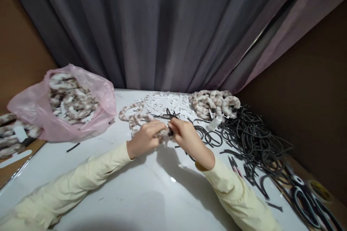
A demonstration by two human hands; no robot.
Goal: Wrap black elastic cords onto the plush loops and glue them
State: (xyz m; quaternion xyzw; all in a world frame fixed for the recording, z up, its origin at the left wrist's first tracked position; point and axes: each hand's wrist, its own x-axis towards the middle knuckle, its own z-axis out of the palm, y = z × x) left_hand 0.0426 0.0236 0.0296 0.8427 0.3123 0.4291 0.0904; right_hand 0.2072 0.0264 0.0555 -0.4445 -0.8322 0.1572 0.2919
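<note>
My left hand (148, 135) is closed around a fluffy white-and-brown fur tube (162, 135) near the middle of the table. Right beside it, my right hand (184, 133) pinches a short dark piece (170, 130) at the end of that tube; its exact kind is partly hidden by the fingers. Behind my left hand a loose fur strip (130, 112) of the same pattern lies curled on the table. Several black cord ends (172, 113) lie just beyond my fingertips.
A pink plastic bag (108, 97) of fur rings stands at left. More fur rings (214, 101) are piled at back right, with a small white bottle (215, 123) before them. Black cords (252, 137), small snips (235, 166) and large scissors (303, 202) lie at right.
</note>
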